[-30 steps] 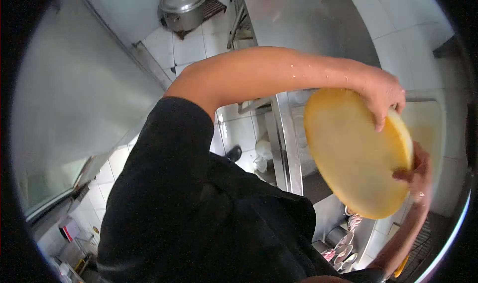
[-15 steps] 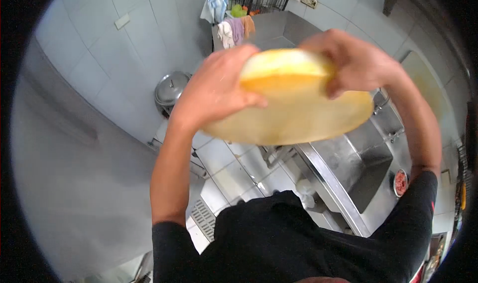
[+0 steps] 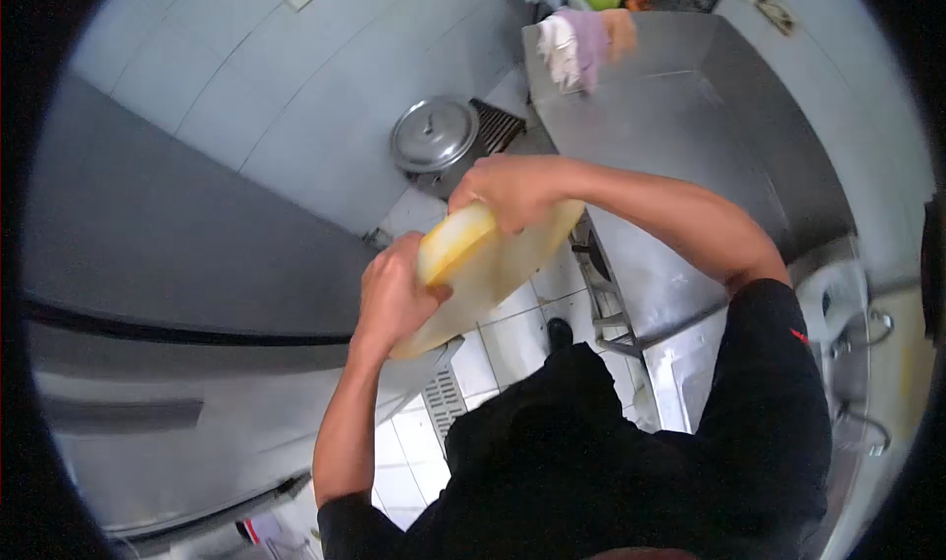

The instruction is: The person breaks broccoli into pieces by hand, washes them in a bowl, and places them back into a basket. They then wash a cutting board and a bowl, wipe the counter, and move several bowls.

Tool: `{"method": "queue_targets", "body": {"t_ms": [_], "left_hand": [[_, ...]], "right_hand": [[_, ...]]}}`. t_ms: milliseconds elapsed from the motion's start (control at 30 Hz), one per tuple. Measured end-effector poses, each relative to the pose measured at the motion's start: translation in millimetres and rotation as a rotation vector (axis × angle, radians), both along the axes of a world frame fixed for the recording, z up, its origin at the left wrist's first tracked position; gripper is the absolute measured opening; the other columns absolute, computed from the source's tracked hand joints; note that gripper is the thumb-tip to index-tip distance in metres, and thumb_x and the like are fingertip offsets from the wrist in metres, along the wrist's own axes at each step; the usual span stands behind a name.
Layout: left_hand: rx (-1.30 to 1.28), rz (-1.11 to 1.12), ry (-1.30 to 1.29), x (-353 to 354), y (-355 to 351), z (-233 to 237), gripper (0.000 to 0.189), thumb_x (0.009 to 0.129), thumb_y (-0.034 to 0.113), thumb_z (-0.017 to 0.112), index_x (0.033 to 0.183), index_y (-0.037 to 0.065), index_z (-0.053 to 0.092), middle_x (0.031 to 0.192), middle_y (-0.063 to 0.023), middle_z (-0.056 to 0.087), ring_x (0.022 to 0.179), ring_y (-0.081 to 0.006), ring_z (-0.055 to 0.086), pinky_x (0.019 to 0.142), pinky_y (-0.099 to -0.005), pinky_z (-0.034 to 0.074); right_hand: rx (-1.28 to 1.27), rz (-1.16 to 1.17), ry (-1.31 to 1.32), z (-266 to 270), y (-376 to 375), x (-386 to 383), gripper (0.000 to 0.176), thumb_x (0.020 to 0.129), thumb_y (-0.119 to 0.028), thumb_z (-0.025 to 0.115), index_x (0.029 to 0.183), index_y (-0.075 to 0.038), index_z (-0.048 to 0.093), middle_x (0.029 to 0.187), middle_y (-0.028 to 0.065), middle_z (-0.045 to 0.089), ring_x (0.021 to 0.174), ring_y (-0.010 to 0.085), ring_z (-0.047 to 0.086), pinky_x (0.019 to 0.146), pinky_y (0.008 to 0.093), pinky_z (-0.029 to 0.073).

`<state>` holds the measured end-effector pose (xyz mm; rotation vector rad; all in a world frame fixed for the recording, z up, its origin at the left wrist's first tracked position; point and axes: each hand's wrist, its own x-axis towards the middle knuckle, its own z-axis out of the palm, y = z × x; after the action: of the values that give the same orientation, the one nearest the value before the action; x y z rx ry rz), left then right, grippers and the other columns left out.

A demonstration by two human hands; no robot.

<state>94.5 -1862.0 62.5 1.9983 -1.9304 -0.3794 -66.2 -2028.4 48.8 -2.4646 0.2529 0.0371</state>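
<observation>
A thick, round, pale yellow cutting board (image 3: pixel 490 269) is held tilted in the air in front of my body. My left hand (image 3: pixel 396 289) closes on its left edge, thumb on the near face. On the upper edge, my right hand (image 3: pixel 520 191) grips it with the fingers bent over the rim. The board is slightly blurred, and its far face is mostly hidden.
A lidded metal pot (image 3: pixel 434 136) stands beyond the board by the tiled wall. At right runs a steel counter (image 3: pixel 650 126) with cloths (image 3: pixel 588 42) over its edge and taps (image 3: pixel 872 328) farther along. A grey steel cabinet (image 3: pixel 197 240) fills the left.
My view has turned left, toward the pot and cabinet. The board, still in both hands, has moved left and lower in view and tilted more steeply.
</observation>
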Motion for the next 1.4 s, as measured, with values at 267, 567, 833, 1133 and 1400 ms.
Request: {"method": "queue_targets", "body": {"t_ms": [267,567,833,1133,1400], "left_hand": [[0.141,0.181,-0.097,36.3,-158.2,-132.0,0.047,0.057,0.016,0.078,0.095,0.002,0.054,0.092,-0.0206,0.063,0.090,-0.0388,0.061,0.078,-0.0458,0.048],[0.296,0.102,-0.186,79.4,-301.9,-317.3,0.043,0.067,0.015,0.068,0.106,0.006,0.052,0.101,-0.0154,0.058,0.092,-0.0337,0.061,0.076,-0.0456,0.050],[0.413,-0.060,-0.163,109.9,-414.0,-432.8,0.050,0.065,0.017,0.072,0.108,0.004,0.051,0.100,-0.0151,0.060,0.091,-0.0336,0.061,0.078,-0.0443,0.051],[0.372,-0.177,-0.182,66.3,-501.2,-488.3,0.052,0.061,0.015,0.074,0.106,0.004,0.051,0.096,-0.0154,0.061,0.090,-0.0304,0.062,0.076,-0.0405,0.053],[0.258,-0.387,-0.101,8.3,-556.6,-523.3,0.038,0.064,0.016,0.072,0.097,0.003,0.057,0.091,-0.0165,0.062,0.082,-0.0317,0.064,0.070,-0.0420,0.053]], "right_hand": [[-0.267,-0.403,-0.297,-128.0,-132.3,7.9,0.040,0.065,-0.017,0.070,0.104,-0.011,0.062,0.092,0.0100,0.066,0.094,0.0299,0.061,0.091,0.0431,0.040],[-0.389,-1.038,-0.198,-286.8,-167.7,-84.7,0.058,0.083,-0.022,0.061,0.129,0.006,0.038,0.134,0.0285,0.037,0.128,0.0448,0.032,0.109,0.0481,0.025],[-0.313,-1.107,-0.075,-269.4,-177.6,-72.4,0.073,0.077,-0.025,0.065,0.135,0.007,0.032,0.135,0.0288,0.040,0.126,0.0462,0.036,0.107,0.0490,0.028],[-0.256,-1.097,-0.084,-281.5,-184.6,-71.9,0.073,0.078,-0.025,0.062,0.136,0.005,0.029,0.135,0.0312,0.037,0.121,0.0524,0.038,0.103,0.0568,0.029],[-0.162,-1.147,-0.018,-283.3,-179.8,-74.1,0.075,0.077,-0.031,0.063,0.136,0.002,0.031,0.135,0.0291,0.038,0.122,0.0501,0.039,0.103,0.0563,0.029]]}}
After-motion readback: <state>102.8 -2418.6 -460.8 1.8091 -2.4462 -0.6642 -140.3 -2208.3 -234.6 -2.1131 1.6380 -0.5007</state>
